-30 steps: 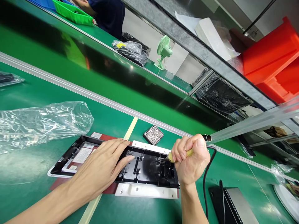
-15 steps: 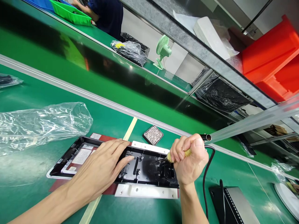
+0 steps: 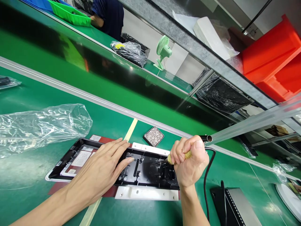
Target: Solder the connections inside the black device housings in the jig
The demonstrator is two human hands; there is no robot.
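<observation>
A long black plastic housing (image 3: 150,169) lies open side up in a fixture with white strips (image 3: 147,193). My left hand (image 3: 105,163) lies flat across its middle, fingers stretched and palm down. My right hand (image 3: 190,160) is wrapped in a fist, thumb on top, around the yellow handle of what looks like a soldering iron (image 3: 172,159). Its thin dark tip points left and down into the right part of the housing; whether it touches the plastic I cannot tell. Just behind the housing sits a small black tray (image 3: 153,136) of tiny metal parts.
A clear plastic bag (image 3: 47,125) lies at left. A black cable (image 3: 207,185) runs down beside my right hand, near a silver-and-black box (image 3: 237,205). Behind the hand shows a black tube (image 3: 205,138). Another person (image 3: 109,18) is at the far bench.
My hands, the tool and the housing hold nearly the same positions; the view has shifted slightly. Across the bench, the other person's arm has moved.
</observation>
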